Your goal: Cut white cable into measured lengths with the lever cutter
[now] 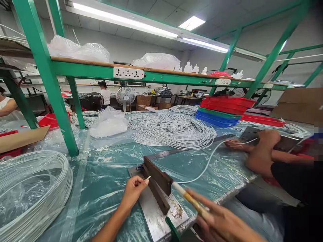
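My left hand [135, 189] pinches a small white piece of cable or tubing [149, 177] between thumb and fingertips. It is just left of a bench cutter with a dark hinged metal arm [156, 175] mounted on a scuffed metal base plate [157, 223]. From the raised arm a handle [189, 197], white with yellowish wrapping, slants toward me. My right hand [217, 216] is around this handle, with one finger stretched along it; motion blurs it slightly. Behind the cutter a white cable [205, 166] curves across the table to a co-worker's hand [233, 144].
A large heap of coiled white cable [174, 129] lies mid-table, and another coil [54, 188] at left. Stacked red and blue trays [219, 112] stand at back right. A green post [57, 97] rises at left. A metal ruler [165, 153] lies behind the cutter.
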Available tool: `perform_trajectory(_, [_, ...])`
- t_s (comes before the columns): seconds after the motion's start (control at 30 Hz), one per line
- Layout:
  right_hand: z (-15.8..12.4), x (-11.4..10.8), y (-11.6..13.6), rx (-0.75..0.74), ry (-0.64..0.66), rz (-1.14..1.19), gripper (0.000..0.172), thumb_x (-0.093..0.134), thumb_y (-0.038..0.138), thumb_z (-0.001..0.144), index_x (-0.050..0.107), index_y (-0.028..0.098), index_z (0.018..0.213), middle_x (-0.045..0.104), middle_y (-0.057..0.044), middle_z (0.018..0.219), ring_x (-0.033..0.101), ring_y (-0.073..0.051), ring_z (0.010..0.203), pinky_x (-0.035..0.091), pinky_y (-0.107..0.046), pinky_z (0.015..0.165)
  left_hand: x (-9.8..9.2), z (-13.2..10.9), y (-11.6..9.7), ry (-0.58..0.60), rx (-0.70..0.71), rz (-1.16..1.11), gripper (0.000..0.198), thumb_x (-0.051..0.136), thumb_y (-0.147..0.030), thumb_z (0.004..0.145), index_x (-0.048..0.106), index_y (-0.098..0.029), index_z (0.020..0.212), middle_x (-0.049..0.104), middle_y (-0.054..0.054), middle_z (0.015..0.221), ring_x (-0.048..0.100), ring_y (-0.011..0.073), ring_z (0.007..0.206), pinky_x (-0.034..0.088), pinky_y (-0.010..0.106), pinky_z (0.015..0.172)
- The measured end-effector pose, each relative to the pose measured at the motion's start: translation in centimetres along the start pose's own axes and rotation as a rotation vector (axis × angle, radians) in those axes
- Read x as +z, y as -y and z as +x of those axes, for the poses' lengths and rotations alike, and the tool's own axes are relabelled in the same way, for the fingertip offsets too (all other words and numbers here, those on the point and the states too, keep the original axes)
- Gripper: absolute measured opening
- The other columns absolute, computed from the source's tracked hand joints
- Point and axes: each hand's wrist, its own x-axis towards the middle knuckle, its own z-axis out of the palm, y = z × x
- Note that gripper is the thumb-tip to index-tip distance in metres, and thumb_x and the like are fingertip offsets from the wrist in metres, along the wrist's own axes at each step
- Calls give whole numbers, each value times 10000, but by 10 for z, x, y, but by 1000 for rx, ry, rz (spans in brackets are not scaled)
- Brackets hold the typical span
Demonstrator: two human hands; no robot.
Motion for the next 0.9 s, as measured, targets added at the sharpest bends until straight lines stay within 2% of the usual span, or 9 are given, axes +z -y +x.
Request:
perform_trajectory(0.07, [6,0,48,-50,111,136,644,571,545,721,509,196,1259,674,-78,812,608,-170,581,479,-268,530,-8,-8,-2,38,-16,-23,580,565,-752,531,425,-189,551,310,-76,514,247,80,510,190,226,510])
perform_trajectory(0.13, [24,5,94,-97,204,232,673,464,624,763,515,137,1225,677,-123,891,635,-187,689,490,-272,610,-13,-16,-1,80,-48,-41,577,571,-748,546,421,-191,565,289,-83,512,217,76,500,170,226,508])
perform_trajectory(0.23, [72,19,146,-174,335,251,858,224,747,771,401,97,1303,669,-176,976,638,-251,914,462,-351,820,-15,-25,5,128,-86,-47,584,574,-754,546,414,-193,567,281,-86,503,206,75,495,159,228,506])
perform_trajectory(0.33, [133,41,175,-280,339,152,861,150,747,781,313,136,1364,677,-170,982,617,-261,996,386,-395,927,-14,-31,11,147,-81,-39,595,578,-762,540,424,-187,552,293,-79,501,231,78,502,171,229,506])
perform_trajectory(0.5, [225,78,184,-339,134,-13,775,227,680,833,243,143,1391,658,-172,1063,619,-231,1000,413,-324,824,-18,-33,22,176,-99,-36,605,561,-757,581,534,-153,596,310,-76,486,265,71,473,186,218,488])
perform_trajectory(0.67, [276,98,173,-331,43,-50,673,347,620,844,381,134,1309,661,-164,1050,638,-219,948,412,-258,688,-24,-32,27,162,-137,-60,625,536,-751,615,607,-135,695,323,-85,441,261,60,405,187,200,434])
perform_trajectory(0.73, [282,103,169,-356,12,-61,604,410,564,847,427,131,1267,668,-148,1021,641,-203,917,407,-243,668,-26,-32,21,113,-148,-102,621,534,-748,619,611,-137,702,337,-85,434,258,55,386,186,194,412])
perform_trajectory(0.8, [275,108,163,-409,-27,-67,524,474,469,850,419,155,1266,670,-111,1001,635,-171,894,404,-228,668,-32,-33,10,38,-139,-169,599,555,-734,618,607,-142,691,357,-81,436,272,54,384,210,187,402])
perform_trajectory(0.9, [240,111,148,-496,-27,-82,420,506,334,845,434,193,1233,673,-38,880,618,-115,770,403,-202,645,-45,-34,-12,-138,-67,-314,512,627,-653,635,606,-144,690,416,-64,476,346,58,437,301,172,440])
